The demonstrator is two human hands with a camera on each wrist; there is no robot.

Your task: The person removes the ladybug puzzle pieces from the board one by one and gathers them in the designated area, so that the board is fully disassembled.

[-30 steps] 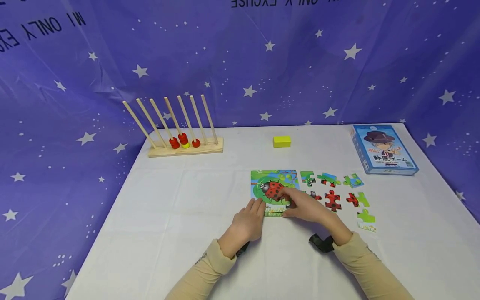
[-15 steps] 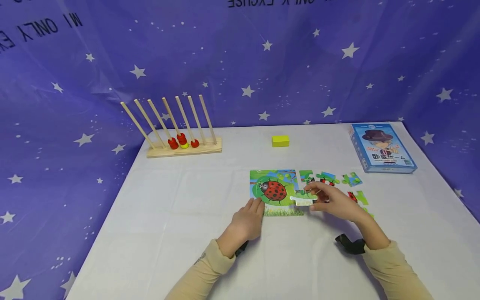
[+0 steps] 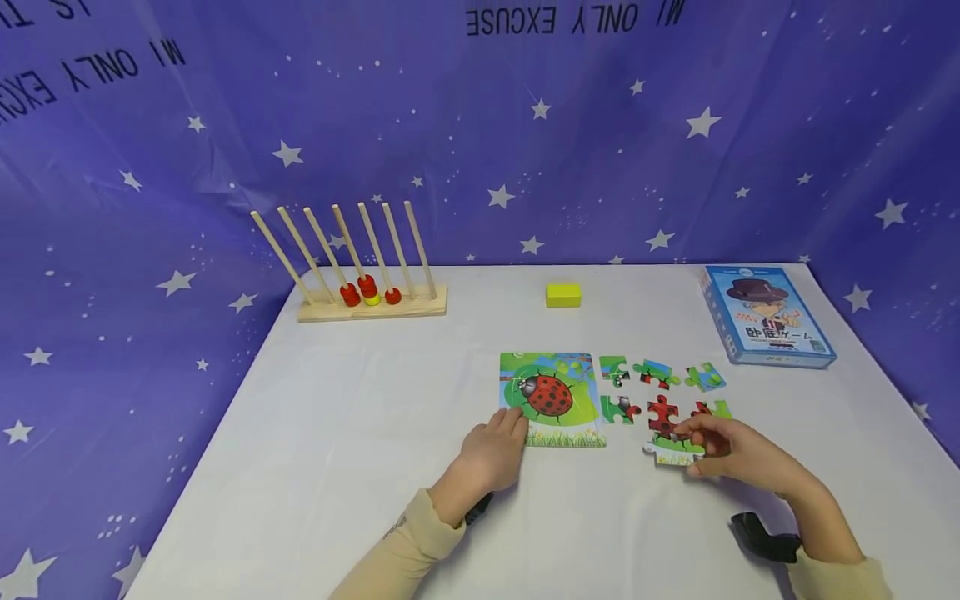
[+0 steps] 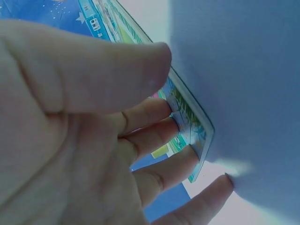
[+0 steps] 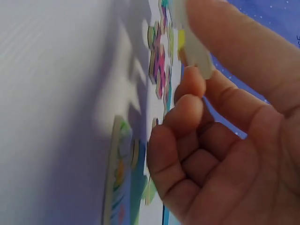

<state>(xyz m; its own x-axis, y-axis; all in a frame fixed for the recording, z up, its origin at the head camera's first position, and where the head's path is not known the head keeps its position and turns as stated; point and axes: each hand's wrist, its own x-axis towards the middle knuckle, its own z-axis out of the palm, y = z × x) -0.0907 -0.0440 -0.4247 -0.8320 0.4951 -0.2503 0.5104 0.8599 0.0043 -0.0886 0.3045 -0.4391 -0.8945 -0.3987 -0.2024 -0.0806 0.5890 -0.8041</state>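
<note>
A square ladybug picture board (image 3: pixel 551 400) lies flat on the white table. My left hand (image 3: pixel 493 450) rests its fingertips on the board's lower left corner, fingers fairly straight; the left wrist view shows them along the board edge (image 4: pixel 201 126). My right hand (image 3: pixel 750 458) pinches a jigsaw piece (image 3: pixel 673 454) with a green and white flowered strip between thumb and fingers. That piece sits just below a red ladybug-body piece (image 3: pixel 662 412); whether they touch I cannot tell. The right wrist view shows the pinched piece (image 5: pixel 197 54) edge-on.
Loose jigsaw pieces lie right of the board, including a green corner (image 3: pixel 613 370), a head piece (image 3: pixel 619 409) and a blue-green one (image 3: pixel 705 377). Farther back are a peg rack (image 3: pixel 375 307) with red and yellow beads, a yellow block (image 3: pixel 563 295) and a blue game box (image 3: pixel 768 317).
My right hand has carried the jigsaw piece from the board's lower right, rightward to below the red piece. My left hand has stayed on the board's corner. The head view has tilted slightly.
</note>
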